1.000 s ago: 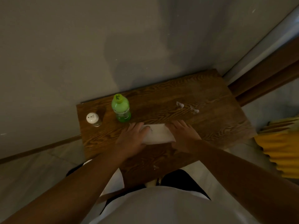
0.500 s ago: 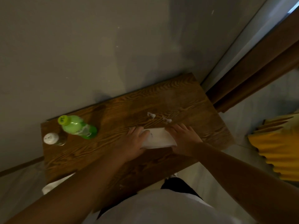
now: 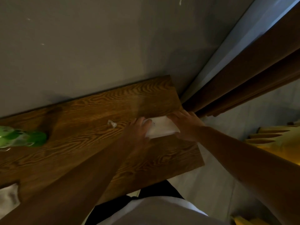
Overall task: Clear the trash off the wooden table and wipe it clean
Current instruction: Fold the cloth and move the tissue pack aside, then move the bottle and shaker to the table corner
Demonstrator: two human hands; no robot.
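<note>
A folded white tissue (image 3: 159, 127) lies flat on the wooden table (image 3: 90, 111) near its right end. My left hand (image 3: 138, 129) presses on the tissue's left edge and my right hand (image 3: 185, 124) presses on its right edge, fingers flat on it. A small crumpled white scrap (image 3: 112, 123) lies on the wood just left of my left hand. Any scraps under my hands or the tissue are hidden.
A green bottle (image 3: 21, 138) stands at the table's far left, blurred. The table backs onto a grey wall (image 3: 97, 46). A dark wooden door frame (image 3: 243, 82) runs beside the right end. Yellow folded material (image 3: 279, 140) lies on the floor at right.
Both hands have slid the tissue rightward toward the table's right end. One scrap that lay ahead of the tissue is out of sight. The camera has swung right; the salt shaker has left the frame.
</note>
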